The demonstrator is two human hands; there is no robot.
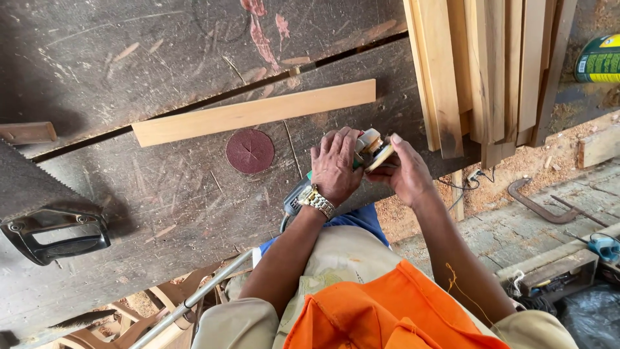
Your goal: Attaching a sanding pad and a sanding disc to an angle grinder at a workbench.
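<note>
Both hands are occupied: an angle grinder is gripped at the workbench edge by the left hand, its backing pad pinched by the right hand; a sanding disc lies nearby, judged unfitted.

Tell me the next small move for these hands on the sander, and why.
Probably reach for the dark red sanding disc lying loose on the workbench. The left hand grips the sander body while the right hand fingers hold its round pad, which looks bare, so a fresh disc seems needed.
</note>
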